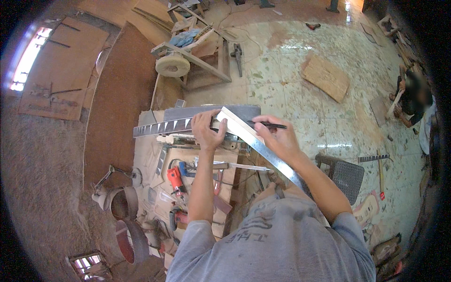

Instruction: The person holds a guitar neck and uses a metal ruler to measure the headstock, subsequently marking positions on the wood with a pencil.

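My left hand (209, 128) presses down on a dark fretboard (159, 128) with pale triangular inlays, its thumb against a metal square (263, 151). The fretboard lies across a grey-topped machine (183, 112). My right hand (277, 138) is closed on a slim black pen or pencil (275, 125), held above the square's upper part; whether its tip touches is hidden. The square's long blade slants down toward my body at the lower right. Below my hands a cluttered board (222, 191) holds a red power tool (175, 181), other hand tools and offcuts.
A wooden frame with a round wheel (171, 66) stands beyond the bench. A tall brown board (108, 103) is at left. On the tiled floor lie a wooden slab (324, 77) and another fretboard (373, 158); a black perforated stool (338, 176) is nearby. A co-worker (413, 103) is at right.
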